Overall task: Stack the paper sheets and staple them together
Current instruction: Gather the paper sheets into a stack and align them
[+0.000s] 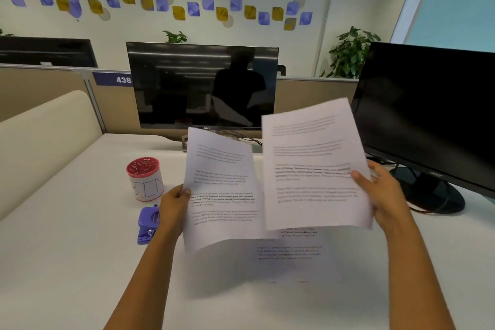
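Observation:
Two printed paper sheets are held up above the white desk. My left hand (175, 205) grips the left edge of the left sheet (222, 190). My right hand (380, 190) pinches the right edge of the right sheet (313, 166), which overlaps the left one a little and looks blurred. A third printed sheet (292, 254) lies flat on the desk beneath them, mostly covered. A purple stapler (146, 225) sits on the desk just left of my left wrist, partly hidden by it.
A red-rimmed white cup (146, 178) stands behind the stapler. A dark monitor (203, 86) is at the back centre and a second monitor (428, 115) with its round stand (439, 193) at the right. A beige partition runs along the left.

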The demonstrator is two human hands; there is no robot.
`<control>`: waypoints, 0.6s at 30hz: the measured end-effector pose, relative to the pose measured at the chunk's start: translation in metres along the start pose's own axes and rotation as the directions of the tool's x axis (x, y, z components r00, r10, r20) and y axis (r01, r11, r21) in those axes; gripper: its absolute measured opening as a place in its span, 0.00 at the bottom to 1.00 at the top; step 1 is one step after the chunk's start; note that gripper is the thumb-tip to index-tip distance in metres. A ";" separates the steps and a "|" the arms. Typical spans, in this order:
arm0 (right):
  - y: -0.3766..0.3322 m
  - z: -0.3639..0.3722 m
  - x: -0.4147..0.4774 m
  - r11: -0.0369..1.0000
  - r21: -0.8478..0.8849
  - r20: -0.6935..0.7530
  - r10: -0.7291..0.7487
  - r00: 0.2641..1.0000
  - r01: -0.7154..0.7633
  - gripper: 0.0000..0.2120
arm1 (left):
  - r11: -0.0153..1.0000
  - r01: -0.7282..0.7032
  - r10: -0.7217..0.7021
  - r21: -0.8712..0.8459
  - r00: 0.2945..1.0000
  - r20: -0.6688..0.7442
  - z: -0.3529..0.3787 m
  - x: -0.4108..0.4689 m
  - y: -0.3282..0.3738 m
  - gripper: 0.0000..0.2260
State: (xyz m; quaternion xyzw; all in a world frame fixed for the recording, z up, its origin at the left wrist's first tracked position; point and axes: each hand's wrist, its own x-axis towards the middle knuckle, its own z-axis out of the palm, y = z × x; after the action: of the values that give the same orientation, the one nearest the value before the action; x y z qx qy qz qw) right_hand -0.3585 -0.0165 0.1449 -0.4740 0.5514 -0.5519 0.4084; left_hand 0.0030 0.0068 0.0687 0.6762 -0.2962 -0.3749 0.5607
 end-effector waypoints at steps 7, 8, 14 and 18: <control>0.021 0.073 -0.011 0.997 0.055 0.221 0.039 0.975 -0.053 0.15 | 0.967 0.157 -0.109 -0.199 0.966 0.235 0.010 -0.011 0.006 0.08; 0.025 0.080 -0.012 0.999 0.026 0.222 0.039 0.974 -0.046 0.15 | 0.968 0.158 -0.106 -0.193 0.961 0.254 0.011 -0.012 0.005 0.08; 0.039 0.102 -0.020 0.984 -0.175 0.144 0.005 0.990 0.020 0.18 | 0.964 0.208 -0.141 -0.165 0.927 0.348 0.008 -0.010 0.000 0.10; 0.053 0.105 -0.019 0.973 -0.110 0.250 0.227 0.941 -0.205 0.24 | 0.965 0.213 -0.138 -0.154 0.909 0.394 0.008 -0.010 -0.002 0.08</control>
State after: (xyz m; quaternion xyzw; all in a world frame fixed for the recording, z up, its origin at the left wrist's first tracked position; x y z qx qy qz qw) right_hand -0.2555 -0.0240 0.0845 -0.4956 0.5637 -0.4133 0.5155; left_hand -0.0090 0.0107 0.0680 0.5569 -0.2990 -0.5748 0.5197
